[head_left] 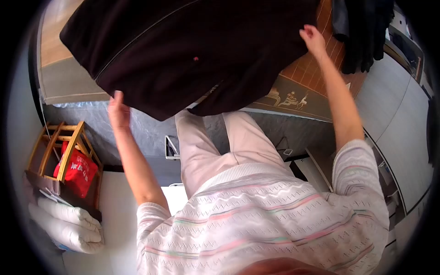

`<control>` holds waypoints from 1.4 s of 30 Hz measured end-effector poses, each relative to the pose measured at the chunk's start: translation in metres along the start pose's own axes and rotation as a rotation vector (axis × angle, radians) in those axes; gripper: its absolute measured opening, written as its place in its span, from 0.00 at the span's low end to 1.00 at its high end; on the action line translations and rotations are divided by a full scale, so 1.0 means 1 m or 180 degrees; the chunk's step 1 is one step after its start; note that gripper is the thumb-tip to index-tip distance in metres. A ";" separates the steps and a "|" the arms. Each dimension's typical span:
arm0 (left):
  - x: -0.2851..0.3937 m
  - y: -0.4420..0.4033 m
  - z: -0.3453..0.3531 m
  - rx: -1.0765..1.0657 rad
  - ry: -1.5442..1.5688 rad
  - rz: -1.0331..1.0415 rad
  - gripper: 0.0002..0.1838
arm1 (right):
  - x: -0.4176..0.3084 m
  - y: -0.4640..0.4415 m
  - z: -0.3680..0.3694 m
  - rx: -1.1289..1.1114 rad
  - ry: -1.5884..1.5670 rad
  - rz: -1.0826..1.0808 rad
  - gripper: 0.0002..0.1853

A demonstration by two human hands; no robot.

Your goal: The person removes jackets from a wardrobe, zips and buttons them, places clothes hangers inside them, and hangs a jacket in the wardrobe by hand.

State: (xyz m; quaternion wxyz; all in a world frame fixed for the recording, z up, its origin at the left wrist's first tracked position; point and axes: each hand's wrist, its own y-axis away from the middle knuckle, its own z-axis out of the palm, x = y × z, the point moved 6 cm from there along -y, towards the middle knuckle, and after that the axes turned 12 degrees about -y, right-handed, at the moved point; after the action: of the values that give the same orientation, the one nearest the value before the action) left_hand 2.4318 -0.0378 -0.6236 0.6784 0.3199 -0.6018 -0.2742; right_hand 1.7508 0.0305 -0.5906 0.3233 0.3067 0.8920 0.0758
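Note:
A very dark jacket (183, 50) lies spread out before me, with a thin zip-like line running diagonally over its left part and a small red mark near its middle. Its lower edge hangs over the front of the bed, close to my knees. At the lower left edge, my left hand (119, 111) is closed on the cloth, thumb up. My right hand (313, 41) pinches the jacket's right edge, its fingers curled together. The fingertips of both hands are partly hidden.
Under the jacket is a bed with a patterned brown mat (293, 98). Dark clothes (364, 34) lie at the upper right. On the left stand a wooden stool (55, 133), a red bag (80, 172) and rolled white bedding (68, 224). White cabinets (389, 101) line the right.

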 end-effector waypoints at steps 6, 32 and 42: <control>-0.114 0.075 0.029 -0.0380 -0.0334 -0.0962 0.19 | -0.013 0.163 0.043 0.0244 -0.1958 0.2477 0.26; -0.133 0.069 -0.032 -0.0038 -0.1432 -0.1017 0.14 | 0.049 0.159 0.062 0.0002 -0.3827 0.3419 0.16; 0.048 0.001 -0.029 0.0508 -0.0901 0.0404 0.16 | -0.005 0.004 -0.054 0.0964 -0.2425 0.1295 0.09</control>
State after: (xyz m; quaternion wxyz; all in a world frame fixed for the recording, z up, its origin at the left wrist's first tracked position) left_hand 2.4663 -0.0707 -0.5940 0.5753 0.2923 -0.7302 -0.2245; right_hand 1.7221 0.0340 -0.5447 0.5584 0.5255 0.6321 -0.1118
